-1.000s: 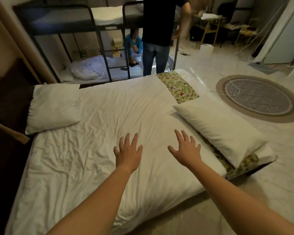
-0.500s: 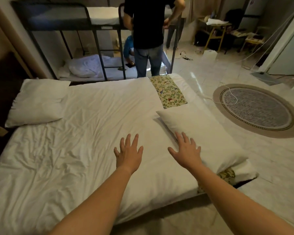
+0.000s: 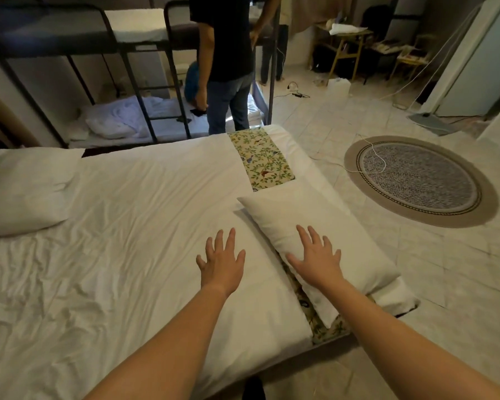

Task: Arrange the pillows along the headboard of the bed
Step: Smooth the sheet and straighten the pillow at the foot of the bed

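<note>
The near pillow [image 3: 326, 235] lies at the foot of the bed [image 3: 133, 255] — well apart from the far pillow [image 3: 26, 192]. The right hand [image 3: 318, 261] hovers over it, the left hand [image 3: 221, 262] beside; both open, gripping nothing. Grasp both long edges — lift, don't drag.

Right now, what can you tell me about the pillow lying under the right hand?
The near pillow is long, plain white and soft-looking, probably cotton, slightly creased. It lies flat along the foot end of the bed, over white sheet and a floral strip of fabric. The right hand hovers at or rests on its near part, fingers spread, not gripping; contact is unclear.
</note>
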`<state>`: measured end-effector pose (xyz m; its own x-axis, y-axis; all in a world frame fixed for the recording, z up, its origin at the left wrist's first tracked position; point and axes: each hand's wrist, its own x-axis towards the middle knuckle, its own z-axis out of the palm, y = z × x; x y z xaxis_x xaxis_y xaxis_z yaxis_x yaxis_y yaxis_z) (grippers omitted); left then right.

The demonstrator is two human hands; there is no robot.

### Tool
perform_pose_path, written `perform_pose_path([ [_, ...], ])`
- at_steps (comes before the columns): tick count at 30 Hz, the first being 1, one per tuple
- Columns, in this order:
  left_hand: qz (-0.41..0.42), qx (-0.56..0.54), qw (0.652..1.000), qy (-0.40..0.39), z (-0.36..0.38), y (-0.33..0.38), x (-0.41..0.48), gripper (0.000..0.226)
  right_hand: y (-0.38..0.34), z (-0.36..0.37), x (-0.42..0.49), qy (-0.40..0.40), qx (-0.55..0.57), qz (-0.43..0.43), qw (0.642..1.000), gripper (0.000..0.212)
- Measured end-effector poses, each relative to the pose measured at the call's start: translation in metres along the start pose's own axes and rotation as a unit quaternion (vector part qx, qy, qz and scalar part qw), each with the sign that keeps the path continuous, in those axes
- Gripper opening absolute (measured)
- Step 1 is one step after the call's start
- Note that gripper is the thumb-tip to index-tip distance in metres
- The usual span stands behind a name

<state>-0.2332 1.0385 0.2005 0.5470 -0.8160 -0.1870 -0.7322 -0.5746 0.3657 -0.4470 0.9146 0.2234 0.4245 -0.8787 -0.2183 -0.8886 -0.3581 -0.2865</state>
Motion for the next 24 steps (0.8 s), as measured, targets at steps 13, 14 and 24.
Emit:
perform_pose_path([
  [13,0.043,0.021,0.999,-0.022,0.020,0.089,0.088,0.063,0.071,-0.036,0.091,0.008,-0.006,0.026,1.000,0.083],
  [14,0.041,0.021,0.999,-0.024,0.022,0.096,0.092,0.063,0.077,-0.038,0.098,0.008,-0.002,0.025,1.000,0.083],
  [24,-0.043,-0.009,0.999,-0.018,0.069,0.183,0.127,0.062,0.170,-0.056,0.179,-0.031,0.002,-0.022,0.999,0.083],
])
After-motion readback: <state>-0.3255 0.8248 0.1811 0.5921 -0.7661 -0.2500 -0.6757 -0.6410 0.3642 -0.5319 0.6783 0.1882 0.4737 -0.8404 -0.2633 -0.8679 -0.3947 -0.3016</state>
